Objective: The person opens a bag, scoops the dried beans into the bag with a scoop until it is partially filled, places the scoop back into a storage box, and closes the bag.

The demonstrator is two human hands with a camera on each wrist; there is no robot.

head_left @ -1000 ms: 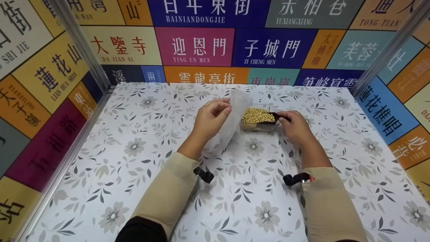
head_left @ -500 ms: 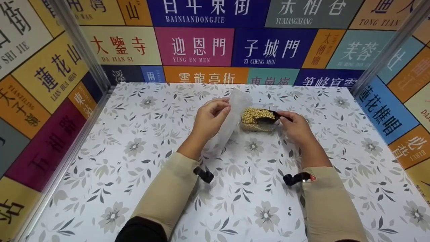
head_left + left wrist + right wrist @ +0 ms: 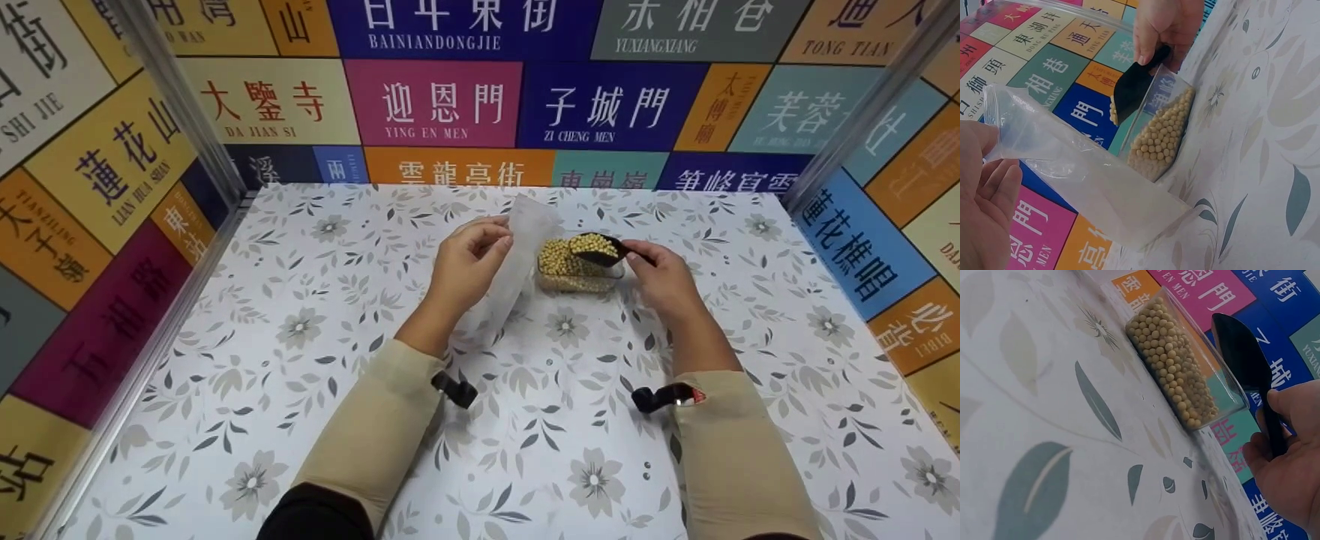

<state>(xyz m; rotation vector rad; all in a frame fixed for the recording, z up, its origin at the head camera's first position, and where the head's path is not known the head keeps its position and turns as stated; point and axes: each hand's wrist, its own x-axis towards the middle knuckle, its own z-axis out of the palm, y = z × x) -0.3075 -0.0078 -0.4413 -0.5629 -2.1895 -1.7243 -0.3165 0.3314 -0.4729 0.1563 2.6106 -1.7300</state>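
The right hand (image 3: 664, 281) grips the handle of a black scoop (image 3: 1241, 354), which is heaped with yellow beans (image 3: 596, 246) and held over a clear rectangular box (image 3: 577, 283). More beans (image 3: 1159, 138) lie inside the box, which stands on the table. To the left of the box, the left hand (image 3: 469, 262) pinches the upper edge of a translucent plastic bag (image 3: 1089, 174) between thumb and fingers. The bag hangs down to the table and looks flat, with no beans visible in it.
The table (image 3: 337, 420) has a white cloth with grey leaves and flowers. Behind it and at both sides stand panels (image 3: 442, 105) of coloured blocks with lettering. Each forearm wears a black wrist strap (image 3: 455, 390).
The scoop has come up out of the beans in the box and now carries a heap, raised slightly by the right hand. The left hand and bag have hardly moved.
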